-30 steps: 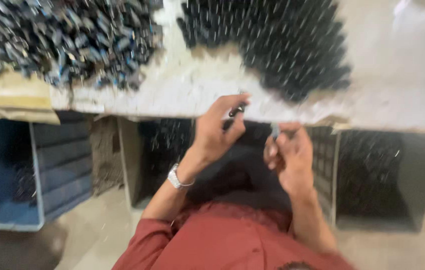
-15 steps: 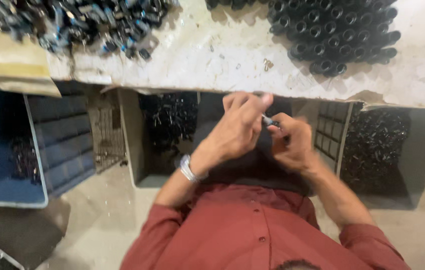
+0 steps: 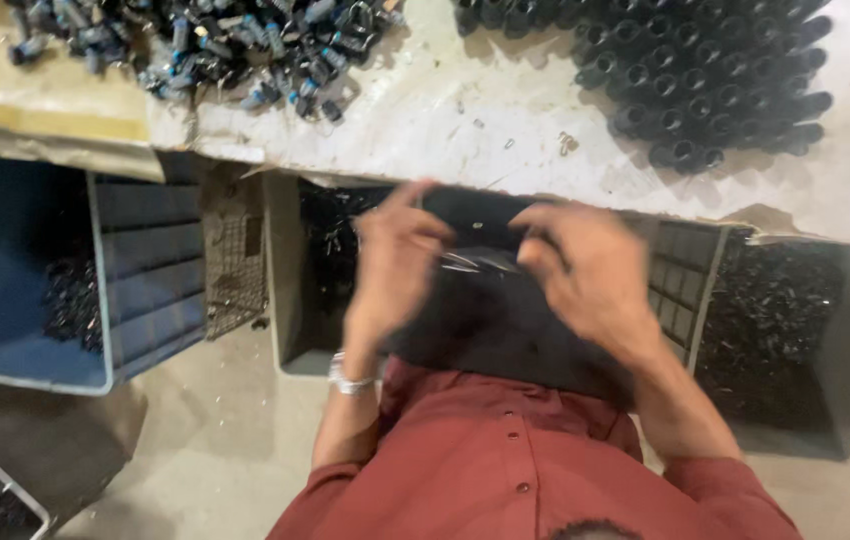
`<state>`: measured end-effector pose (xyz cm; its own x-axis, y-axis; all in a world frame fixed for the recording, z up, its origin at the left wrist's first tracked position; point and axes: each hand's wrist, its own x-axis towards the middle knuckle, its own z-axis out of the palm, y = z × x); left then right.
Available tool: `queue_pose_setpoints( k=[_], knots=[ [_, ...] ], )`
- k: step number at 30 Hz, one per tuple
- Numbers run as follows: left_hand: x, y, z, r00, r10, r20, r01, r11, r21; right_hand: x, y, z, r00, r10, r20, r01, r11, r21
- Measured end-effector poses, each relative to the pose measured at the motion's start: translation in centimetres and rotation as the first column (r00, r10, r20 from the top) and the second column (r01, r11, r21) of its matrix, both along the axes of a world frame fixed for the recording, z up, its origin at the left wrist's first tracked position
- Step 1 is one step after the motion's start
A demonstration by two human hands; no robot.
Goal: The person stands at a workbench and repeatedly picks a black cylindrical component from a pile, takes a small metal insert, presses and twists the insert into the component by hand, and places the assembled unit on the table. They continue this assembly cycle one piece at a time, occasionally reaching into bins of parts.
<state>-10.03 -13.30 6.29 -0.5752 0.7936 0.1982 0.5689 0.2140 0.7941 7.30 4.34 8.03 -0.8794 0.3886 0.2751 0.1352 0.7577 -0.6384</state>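
Workbench [image 3: 505, 150] edge above, crates below. Both hands at lap level: left hand [image 3: 390, 265] and right hand [image 3: 585, 275] pinch a small thin part [image 3: 475, 262] between them, blurred. Keep it over the lap so drops don't land in the grey crate [image 3: 290, 290].

You've got a rust-red button-up shirt [image 3: 505, 470] on, sleeves pushed up past the elbows, dark buttons down the front, plus a silver watch [image 3: 350, 377] on your left wrist.
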Motion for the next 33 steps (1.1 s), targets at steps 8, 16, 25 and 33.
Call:
queue_pose_setpoints(
  k=[8, 16, 25, 33],
  knots=[
    [-4.0, 1.8, -2.2, 0.761, 0.325, -0.562, -0.395, 0.919, -0.003, -1.6, 1.5, 0.3, 0.958, -0.287, 0.007, 0.265, 0.892, 0.366],
    [-10.9, 6.7, -1.1, 0.535, 0.135, -0.834, -0.368, 0.926, -0.087, 0.3, 1.6, 0.0, 0.848, -0.459, -0.266, 0.41, 0.885, -0.221],
    [-9.7, 6.9, -0.6, 0.774, 0.249, -0.582, -0.249, 0.965, 0.082, 0.1, 0.5, -0.8, 0.868, -0.442, -0.226, 0.305, 0.833, -0.461],
    [-5.3, 6.9, 1.0, 0.807, 0.168, -0.566, -0.174, 0.984, 0.044, 0.0, 0.5, 0.1, 0.868, -0.438, -0.236, 0.349, 0.874, -0.338]
  ],
)
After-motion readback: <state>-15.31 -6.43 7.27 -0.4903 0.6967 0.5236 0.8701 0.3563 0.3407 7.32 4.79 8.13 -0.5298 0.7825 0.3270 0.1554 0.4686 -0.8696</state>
